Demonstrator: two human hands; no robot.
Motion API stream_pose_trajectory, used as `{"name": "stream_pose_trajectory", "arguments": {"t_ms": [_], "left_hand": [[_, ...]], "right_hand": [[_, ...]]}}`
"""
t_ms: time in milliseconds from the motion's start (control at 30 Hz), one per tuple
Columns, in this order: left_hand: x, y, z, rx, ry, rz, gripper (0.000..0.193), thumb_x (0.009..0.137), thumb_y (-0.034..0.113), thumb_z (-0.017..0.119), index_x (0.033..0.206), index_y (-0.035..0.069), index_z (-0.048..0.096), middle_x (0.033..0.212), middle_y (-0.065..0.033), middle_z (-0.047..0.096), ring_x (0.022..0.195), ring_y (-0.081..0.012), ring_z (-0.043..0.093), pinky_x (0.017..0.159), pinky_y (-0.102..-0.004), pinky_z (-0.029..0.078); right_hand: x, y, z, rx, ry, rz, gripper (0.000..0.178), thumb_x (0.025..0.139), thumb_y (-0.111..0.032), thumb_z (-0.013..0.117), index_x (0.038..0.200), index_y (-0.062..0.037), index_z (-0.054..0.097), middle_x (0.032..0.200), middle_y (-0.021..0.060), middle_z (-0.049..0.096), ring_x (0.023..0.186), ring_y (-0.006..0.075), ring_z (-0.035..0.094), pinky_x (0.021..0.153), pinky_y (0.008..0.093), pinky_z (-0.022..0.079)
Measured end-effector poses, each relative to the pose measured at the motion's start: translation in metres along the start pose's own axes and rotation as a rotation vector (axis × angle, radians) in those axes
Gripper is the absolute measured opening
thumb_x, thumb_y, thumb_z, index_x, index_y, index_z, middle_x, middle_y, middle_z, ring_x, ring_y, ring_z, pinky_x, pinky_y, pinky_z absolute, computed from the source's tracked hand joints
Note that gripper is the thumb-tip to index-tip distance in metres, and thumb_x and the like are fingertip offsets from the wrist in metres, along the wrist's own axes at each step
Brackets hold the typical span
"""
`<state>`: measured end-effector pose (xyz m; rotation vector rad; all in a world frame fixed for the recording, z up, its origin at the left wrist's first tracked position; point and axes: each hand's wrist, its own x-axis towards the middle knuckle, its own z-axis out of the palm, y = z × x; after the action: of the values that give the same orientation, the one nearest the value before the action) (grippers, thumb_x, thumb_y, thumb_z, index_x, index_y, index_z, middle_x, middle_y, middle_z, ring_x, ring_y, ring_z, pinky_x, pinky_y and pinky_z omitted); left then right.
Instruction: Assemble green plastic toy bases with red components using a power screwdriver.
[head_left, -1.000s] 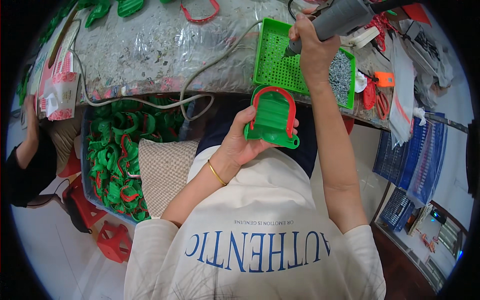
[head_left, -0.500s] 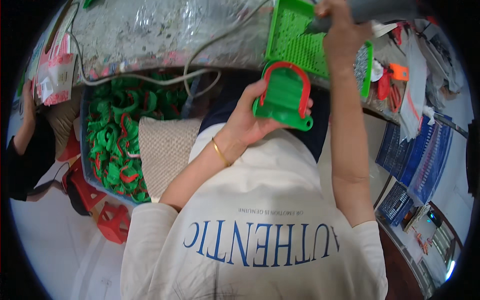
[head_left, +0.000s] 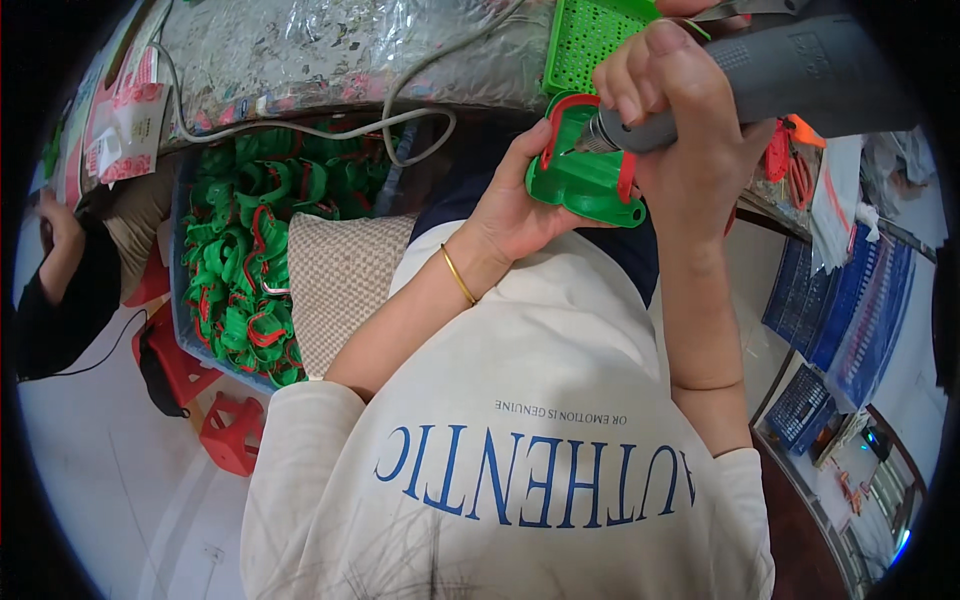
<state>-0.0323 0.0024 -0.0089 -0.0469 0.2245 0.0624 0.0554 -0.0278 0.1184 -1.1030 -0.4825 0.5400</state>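
Observation:
My left hand (head_left: 510, 215) grips a green plastic part (head_left: 585, 198) by its left side, thumb on the edge. A red U-shaped strip (head_left: 626, 174) runs along the part's rim, and a small loop sticks out at its lower right corner. Closed around a grey electric screwdriver (head_left: 785, 75), my right hand (head_left: 695, 140) holds the tool almost level. Its metal tip points left and down into the hollow of the green part; whether it touches cannot be seen. My right fingers cover some of the part's right side.
A blue bin (head_left: 177, 260) full of green and red parts (head_left: 240, 250) stands left of my lap. A green perforated basket (head_left: 590, 50) and a grey cable (head_left: 420, 80) lie on the worktable (head_left: 290, 60). Another person's hand (head_left: 62, 235) is at far left; other fingers (head_left: 685, 6) show at the top.
My right hand has brought the screwdriver down from above the basket to the green part. The part has shifted slightly up and right in my left hand. Fingers have appeared at the top edge.

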Motion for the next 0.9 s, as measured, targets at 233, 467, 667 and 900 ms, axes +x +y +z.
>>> {"name": "stream_pose_trajectory", "arguments": {"t_ms": [233, 467, 667, 900], "left_hand": [[-0.001, 0.000, 0.001, 0.078, -0.032, 0.011, 0.062, 0.088, 0.049, 0.053, 0.135, 0.011, 0.040, 0.132, -0.0124, 0.048, 0.119, -0.0286, 0.051, 0.096, -0.0535, 0.044], [-0.006, -0.003, 0.003, 0.101, -0.036, 0.028, 0.061, 0.090, 0.046, 0.052, 0.137, 0.010, 0.036, 0.132, -0.0128, 0.048, 0.119, -0.0286, 0.051, 0.095, -0.0512, 0.046], [-0.006, -0.002, -0.001, 0.066, -0.050, 0.049, 0.056, 0.092, 0.043, 0.050, 0.135, 0.009, 0.038, 0.131, -0.0131, 0.049, 0.117, -0.0288, 0.053, 0.094, -0.0506, 0.047], [-0.002, 0.005, -0.003, 0.014, -0.089, 0.049, 0.053, 0.092, 0.038, 0.052, 0.135, 0.010, 0.039, 0.128, -0.0127, 0.052, 0.116, -0.0286, 0.054, 0.094, -0.0511, 0.047]], "right_hand": [[0.008, 0.014, -0.015, 0.083, -0.266, -0.103, 0.016, 0.083, -0.002, 0.055, 0.099, -0.0004, 0.053, 0.061, 0.0027, 0.042, 0.052, 0.0122, 0.042, 0.053, 0.0280, 0.037], [-0.013, 0.009, 0.004, 0.019, -0.010, 0.038, 0.024, 0.084, -0.001, 0.058, 0.104, 0.0008, 0.044, 0.065, 0.0042, 0.047, 0.045, 0.0117, 0.044, 0.045, 0.0265, 0.040], [0.002, 0.027, -0.019, -0.003, -0.348, -0.200, 0.020, 0.083, -0.003, 0.054, 0.103, 0.0006, 0.051, 0.059, 0.0039, 0.044, 0.049, 0.0128, 0.043, 0.053, 0.0303, 0.040], [0.026, 0.069, -0.011, 0.840, -0.671, -0.483, 0.030, 0.085, -0.005, 0.062, 0.110, 0.0009, 0.046, 0.074, 0.0063, 0.053, 0.056, 0.0145, 0.053, 0.054, 0.0277, 0.046]]}}
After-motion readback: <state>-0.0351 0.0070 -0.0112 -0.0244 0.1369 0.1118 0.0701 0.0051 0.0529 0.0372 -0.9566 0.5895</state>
